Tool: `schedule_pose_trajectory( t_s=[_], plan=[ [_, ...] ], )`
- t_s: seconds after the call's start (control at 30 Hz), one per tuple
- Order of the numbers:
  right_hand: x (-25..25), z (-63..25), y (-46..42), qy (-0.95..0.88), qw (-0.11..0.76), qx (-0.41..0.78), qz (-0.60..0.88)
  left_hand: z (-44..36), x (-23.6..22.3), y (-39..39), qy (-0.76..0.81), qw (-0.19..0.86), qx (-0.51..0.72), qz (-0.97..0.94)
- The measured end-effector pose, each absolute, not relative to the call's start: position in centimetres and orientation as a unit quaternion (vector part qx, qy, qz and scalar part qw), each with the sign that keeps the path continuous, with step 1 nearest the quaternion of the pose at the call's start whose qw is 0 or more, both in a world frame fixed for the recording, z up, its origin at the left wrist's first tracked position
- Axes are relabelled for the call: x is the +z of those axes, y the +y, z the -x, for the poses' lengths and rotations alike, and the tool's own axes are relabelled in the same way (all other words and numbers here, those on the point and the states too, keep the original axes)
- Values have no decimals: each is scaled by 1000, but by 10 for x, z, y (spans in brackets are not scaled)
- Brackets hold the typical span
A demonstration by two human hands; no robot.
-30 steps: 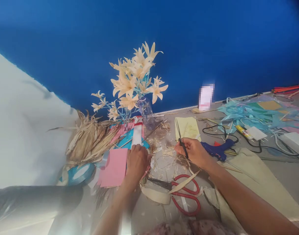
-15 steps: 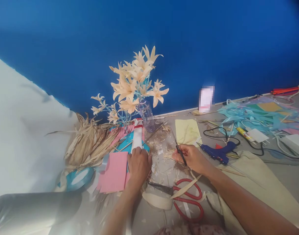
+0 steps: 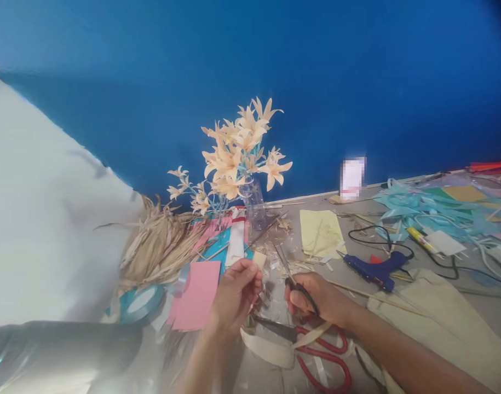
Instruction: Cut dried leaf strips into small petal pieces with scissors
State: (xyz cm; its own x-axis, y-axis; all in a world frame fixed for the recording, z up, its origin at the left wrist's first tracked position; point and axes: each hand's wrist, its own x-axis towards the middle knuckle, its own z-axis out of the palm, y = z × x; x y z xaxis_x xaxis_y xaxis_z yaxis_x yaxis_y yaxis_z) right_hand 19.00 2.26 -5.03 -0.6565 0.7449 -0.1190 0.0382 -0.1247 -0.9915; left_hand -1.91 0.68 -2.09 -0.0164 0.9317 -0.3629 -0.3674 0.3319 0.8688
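Between the thumb and fingers of my left hand (image 3: pixel 239 293) is a small pale cream piece (image 3: pixel 259 259), perhaps paper or husk. My right hand (image 3: pixel 311 295) grips small black-handled scissors (image 3: pixel 301 293), their blades pointing up and away, to the right of the cream piece and apart from it. Below both hands lie large red-handled scissors (image 3: pixel 326 355). A loop of cream strip (image 3: pixel 269 347) rests beside their blades. Shreds and thin offcuts are scattered under my hands. A pink paper stack (image 3: pixel 197 295) lies just left of my left hand.
Cream artificial flowers (image 3: pixel 234 158) stand in a clear bottle (image 3: pixel 254 205) by the blue wall. Dried husks (image 3: pixel 155 246) and a blue ribbon roll (image 3: pixel 139 303) lie left. A blue glue gun (image 3: pixel 373 268), yellow paper (image 3: pixel 322 232) and turquoise ribbons (image 3: pixel 414 202) are on the right.
My left hand has come back from the white strip and now holds the cream piece upright. My right hand has turned the small scissors and moved slightly lower. The view has shifted a little.
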Motion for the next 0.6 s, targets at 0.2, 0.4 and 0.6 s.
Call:
schedule_pose_trajectory(
  t_s=[0.2,0.4,0.6],
  plan=[
    [-50,-178,7,-600,240,708,283,-17,-24,-5,384,667,628,-112],
    [-56,-170,2,-591,291,690,298,-40,-24,-4,360,666,645,-98],
    [-59,-168,1,-581,299,684,324,-43,-24,-6,376,657,645,-106]
  ],
)
